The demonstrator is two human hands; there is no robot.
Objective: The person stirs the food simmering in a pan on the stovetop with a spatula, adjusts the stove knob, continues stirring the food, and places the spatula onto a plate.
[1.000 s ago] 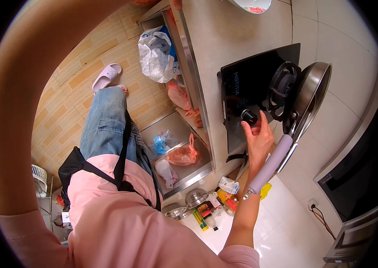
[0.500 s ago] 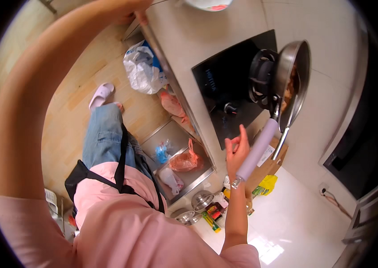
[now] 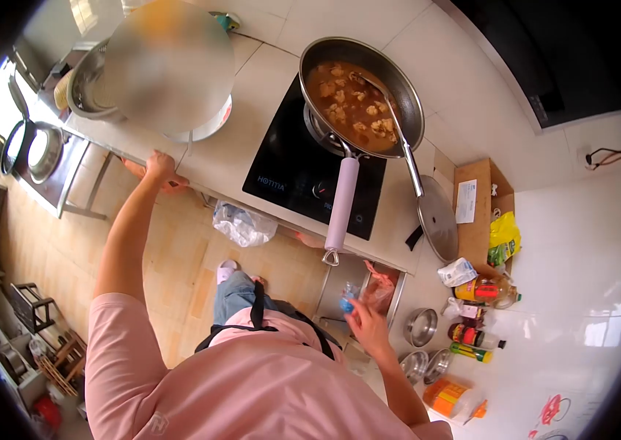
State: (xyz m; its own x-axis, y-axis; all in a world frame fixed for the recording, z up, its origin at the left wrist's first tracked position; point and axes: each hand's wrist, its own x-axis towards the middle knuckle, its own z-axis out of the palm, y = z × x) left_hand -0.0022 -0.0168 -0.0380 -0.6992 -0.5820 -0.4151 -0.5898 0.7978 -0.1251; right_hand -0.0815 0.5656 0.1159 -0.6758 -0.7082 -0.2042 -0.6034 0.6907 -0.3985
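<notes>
My left hand (image 3: 162, 172) is at the front edge of the countertop (image 3: 211, 165), its fingers curled round the edge. Lower right, my right hand (image 3: 368, 328) hangs in front of the open drawer, fingers apart and holding nothing I can see. Just beyond its fingertips lies a blue plastic bag (image 3: 348, 297), with a reddish plastic bag (image 3: 379, 292) beside it. On the black cooktop (image 3: 281, 158) stands a frying pan (image 3: 414, 88) of chunky brown stew (image 3: 340, 95). Its lilac handle (image 3: 343, 202) points towards me. A metal utensil (image 3: 409, 165) leans in the pan, handle over the rim.
A pan lid (image 3: 439, 218) leans right of the cooktop near a cardboard box (image 3: 473, 220). Bottles, including a sauce bottle (image 3: 475, 336), and steel bowls (image 3: 421, 326) stand at right. A white plastic bag (image 3: 243, 224) hangs under the counter. A blurred patch hides part of the counter's left.
My view has swung left and levelled, so the pan's contents now show. My right hand has dropped from beside the pan handle to in front of the drawer. My left hand stays at the counter edge.
</notes>
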